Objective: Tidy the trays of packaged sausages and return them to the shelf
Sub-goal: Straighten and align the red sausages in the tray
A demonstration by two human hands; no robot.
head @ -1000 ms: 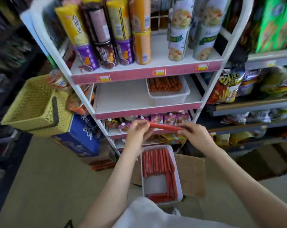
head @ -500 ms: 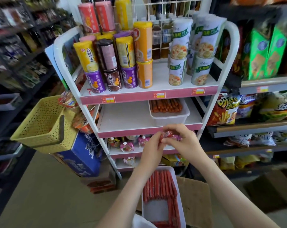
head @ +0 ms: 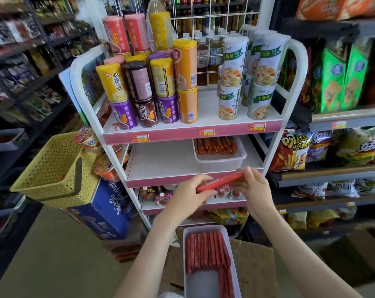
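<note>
Sausage [head: 219,181], one red packaged stick, is held slightly tilted above the far end of the near tray [head: 206,284]. The left hand [head: 188,196] pinches its lower end and the right hand [head: 253,190] curls round its upper end, so the hands are apart, joined only by the stick. The step in hand looks like straightening this one before laying it down. To do that well, I would turn it lengthwise to match the row already in the near tray. Then I would lower it flat into the bare white patch at that tray's close end, rather than dropping it across the others. There are two trays. One is the near tray; the second tray [head: 219,163] sits beyond and above it on the middle shelf of the white rack [head: 160,160]. One sausage is in the hands. The near tray holds roughly ten side by side, plus a few along its right wall, though I cannot tell the exact number. The second tray's row is too foreshortened to count. One yellow basket [head: 51,168] hangs well to the left of the near tray.
</note>
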